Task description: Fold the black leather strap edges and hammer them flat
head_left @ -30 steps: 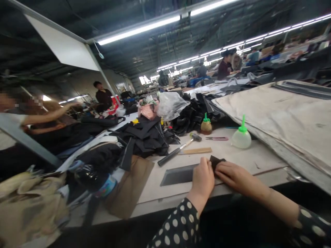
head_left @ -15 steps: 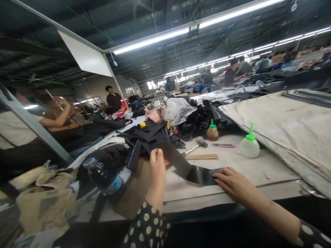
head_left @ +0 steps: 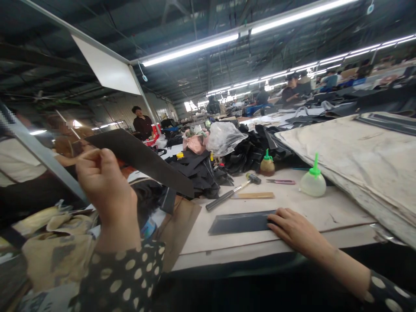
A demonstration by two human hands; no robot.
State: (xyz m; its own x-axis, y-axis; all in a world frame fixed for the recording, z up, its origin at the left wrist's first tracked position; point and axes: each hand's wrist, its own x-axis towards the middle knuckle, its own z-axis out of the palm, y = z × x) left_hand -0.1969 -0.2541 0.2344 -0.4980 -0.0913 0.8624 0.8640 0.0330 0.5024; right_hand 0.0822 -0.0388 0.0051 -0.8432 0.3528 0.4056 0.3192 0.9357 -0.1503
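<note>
My left hand (head_left: 105,184), fingers closed, holds up a dark, flat strip (head_left: 143,161) by its far-left end. The strip slants down to the right, its lower end above the brown sheet (head_left: 186,216). On the pale work board (head_left: 195,240) lies a second dark grey strip (head_left: 242,222) with a shiny surface. My right hand (head_left: 294,227) rests with fingers stretched over the right end of that strip. Just behind it are a hammer (head_left: 224,198) and a flat wooden stick (head_left: 255,196).
A brown glue bottle (head_left: 267,165) and a clear one (head_left: 312,184), both with green nozzles, stand behind, near pink-handled thread snips (head_left: 281,181). Black pieces (head_left: 201,173) and a plastic bag (head_left: 224,138) are heaped beyond. Layered pale sheets (head_left: 354,151) rise at right. Co-workers sit left.
My left hand has lifted the upper strip up and left, peeling it away from the strip under my right hand. The hammer and lower strip now show fully. My right hand stays in place.
</note>
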